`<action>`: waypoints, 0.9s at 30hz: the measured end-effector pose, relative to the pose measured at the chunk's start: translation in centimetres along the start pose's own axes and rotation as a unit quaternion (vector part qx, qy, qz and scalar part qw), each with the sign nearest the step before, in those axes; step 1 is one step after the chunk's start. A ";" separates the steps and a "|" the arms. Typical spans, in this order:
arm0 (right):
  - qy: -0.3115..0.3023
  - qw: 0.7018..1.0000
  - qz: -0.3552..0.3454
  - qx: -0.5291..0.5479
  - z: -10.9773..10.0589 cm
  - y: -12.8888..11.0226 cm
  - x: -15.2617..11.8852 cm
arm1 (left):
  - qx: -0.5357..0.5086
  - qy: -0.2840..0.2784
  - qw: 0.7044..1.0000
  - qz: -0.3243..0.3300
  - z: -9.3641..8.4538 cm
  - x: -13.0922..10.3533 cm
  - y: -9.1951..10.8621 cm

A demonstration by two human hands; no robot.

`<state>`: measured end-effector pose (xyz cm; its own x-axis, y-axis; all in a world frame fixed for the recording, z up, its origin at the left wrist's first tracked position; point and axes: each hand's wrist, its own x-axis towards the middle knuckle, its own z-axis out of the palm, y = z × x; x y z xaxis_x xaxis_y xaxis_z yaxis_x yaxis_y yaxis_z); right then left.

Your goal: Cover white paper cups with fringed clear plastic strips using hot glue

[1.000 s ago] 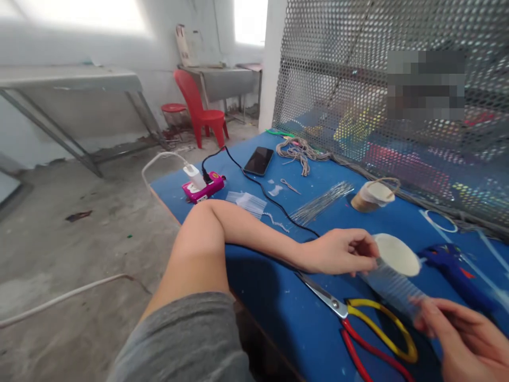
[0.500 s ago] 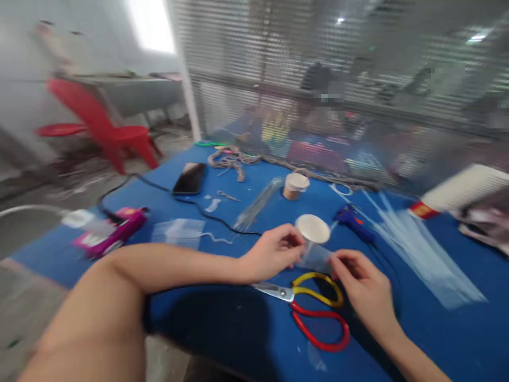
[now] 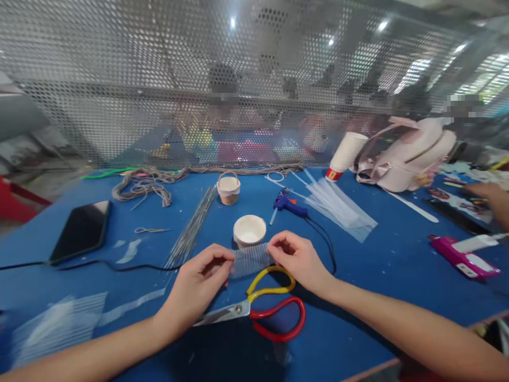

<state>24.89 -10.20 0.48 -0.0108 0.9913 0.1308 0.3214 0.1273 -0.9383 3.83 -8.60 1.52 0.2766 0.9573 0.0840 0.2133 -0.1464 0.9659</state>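
Between both hands stretches a short strip of sheer, finely pleated white fabric (image 3: 250, 261). My left hand (image 3: 204, 284) pinches its left end, and my right hand (image 3: 296, 260) pinches the right end. Just behind the strip stands a small white cup (image 3: 249, 231), its lower part partly hidden. In front of the strip lie scissors (image 3: 242, 307) with one yellow and one red handle loop, blades pointing left under my left hand. Beyond the cup is a little basket (image 3: 228, 190) with a brown base and a thin arched handle.
A blue glue gun (image 3: 290, 204), white fabric strips (image 3: 342, 207), stacked paper cups (image 3: 345, 156) and a pink backpack (image 3: 409, 154) are at the right. Leftward lie thin wires (image 3: 193, 228), grey cord (image 3: 143, 185) and a phone (image 3: 81, 231). A co-worker's hand (image 3: 493, 196) shows far right.
My view has swung to the right, bringing the backpack and a co-worker's hand into sight. Both hands still hold the fabric strip, which now spreads wider between them.
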 end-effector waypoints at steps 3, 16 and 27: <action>-0.007 1.000 0.001 -0.003 -0.2 0.0 -0.2 | 0.028 0.017 0.999 0.008 0.0 0.4 0.0; -0.030 0.999 -0.019 0.008 -1.8 0.4 0.7 | 0.017 0.037 0.999 -0.018 1.8 0.5 1.0; -0.059 0.995 -0.046 0.068 -3.1 1.0 2.8 | 0.111 0.102 0.987 -0.060 3.0 1.3 3.5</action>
<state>28.13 -7.38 0.95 -0.1480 0.9711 0.1875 0.1822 0.2131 -0.9599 7.77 -8.61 4.28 0.0483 0.9979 0.0422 0.4397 -0.0592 0.8962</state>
